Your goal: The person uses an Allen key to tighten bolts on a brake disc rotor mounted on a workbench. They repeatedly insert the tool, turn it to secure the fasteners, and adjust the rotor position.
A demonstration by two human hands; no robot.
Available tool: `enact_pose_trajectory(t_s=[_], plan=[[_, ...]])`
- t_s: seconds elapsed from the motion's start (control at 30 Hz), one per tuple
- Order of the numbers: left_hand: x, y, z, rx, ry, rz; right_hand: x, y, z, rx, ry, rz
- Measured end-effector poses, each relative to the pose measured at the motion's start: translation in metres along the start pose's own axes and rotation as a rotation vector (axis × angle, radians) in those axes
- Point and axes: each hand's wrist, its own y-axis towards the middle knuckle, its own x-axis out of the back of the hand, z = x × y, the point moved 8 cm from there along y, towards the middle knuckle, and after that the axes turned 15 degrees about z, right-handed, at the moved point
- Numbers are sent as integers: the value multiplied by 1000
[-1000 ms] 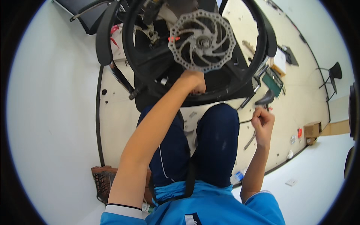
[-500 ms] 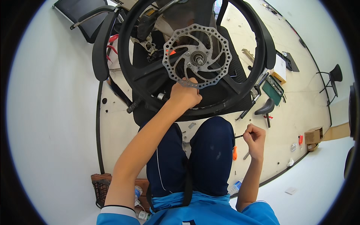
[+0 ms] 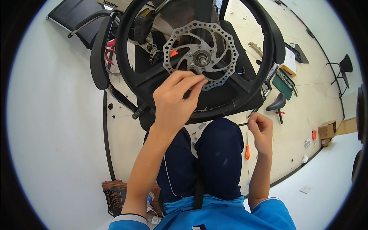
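A black spoked wheel (image 3: 240,85) lies across a black chair in front of me. On its hub sits a silver brake disc (image 3: 230,50) with a ring of holes. My left hand (image 3: 174,96) is over the disc's near edge, thumb and fingertips pinched together. Whatever lies between them, if anything, is too small to make out. Low on the right, beside my right knee, my right hand (image 3: 262,132) is closed around a thin black rod (image 3: 240,125), which points left over the knee. The rod's far end shows no clear shape.
An orange-handled screwdriver (image 3: 247,152) lies on the floor to the right. Farther off are a bicycle saddle (image 3: 277,102), a green tool case (image 3: 283,85), a wrench (image 3: 256,48) and a cardboard box (image 3: 326,129). A chair armrest (image 3: 100,57) stands left of the wheel.
My left hand has drawn back toward me from under the disc's edge and now shows its pinched fingers above it. The right hand keeps the rod, slightly higher in view. The view has shifted a little.
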Motion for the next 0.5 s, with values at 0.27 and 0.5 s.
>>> enact_pose_trajectory(t_s=[0.27,0.5], plan=[[-11,14,-1,-61,136,9,-10,-4,-4,-64,-20,53],[-16,-1,1,78,-147,9,-2,-11,-4,-62,-35,39]])
